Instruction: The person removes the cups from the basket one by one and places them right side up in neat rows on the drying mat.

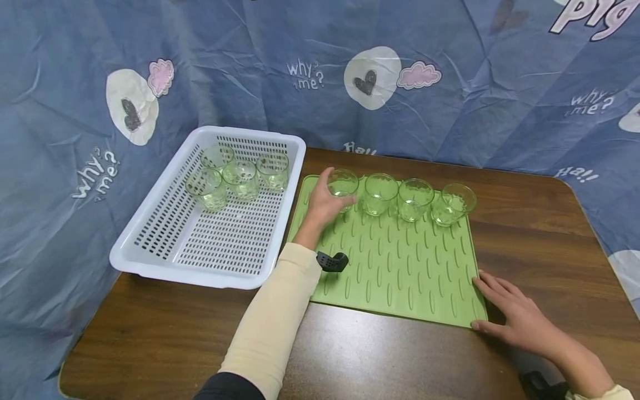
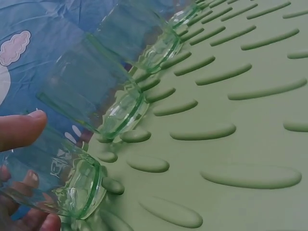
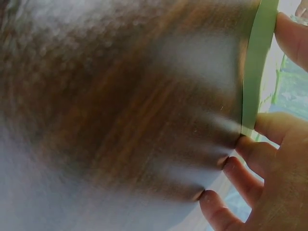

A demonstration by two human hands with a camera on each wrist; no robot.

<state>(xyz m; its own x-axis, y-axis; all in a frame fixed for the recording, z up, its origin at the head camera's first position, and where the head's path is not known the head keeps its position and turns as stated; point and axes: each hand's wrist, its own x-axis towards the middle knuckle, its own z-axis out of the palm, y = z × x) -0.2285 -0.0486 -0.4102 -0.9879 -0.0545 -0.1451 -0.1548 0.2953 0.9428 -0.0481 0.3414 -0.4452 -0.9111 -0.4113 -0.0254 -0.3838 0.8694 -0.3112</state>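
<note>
Steadying the row's left end: left hand [image 1: 324, 201], thumb and fingers clasped round opposite sides of a glass [image 1: 343, 183] at the far left of the green mat [image 1: 400, 278], presumably keeping it upright. Right hand [image 1: 522, 316], well apart, fingers spread at the mat's near right corner, seemingly to stop it sliding. Three further glasses [image 1: 380, 194], lined up rightward, perhaps for tidiness. Four others [image 1: 241, 180] in the white basket [image 1: 190, 275], left on the counter [image 1: 150, 333].

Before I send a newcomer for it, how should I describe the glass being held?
Find the green mat right of the white basket. Four glasses stand along its far edge. It is the leftmost glass, the only one gripped by the left hand.
</note>
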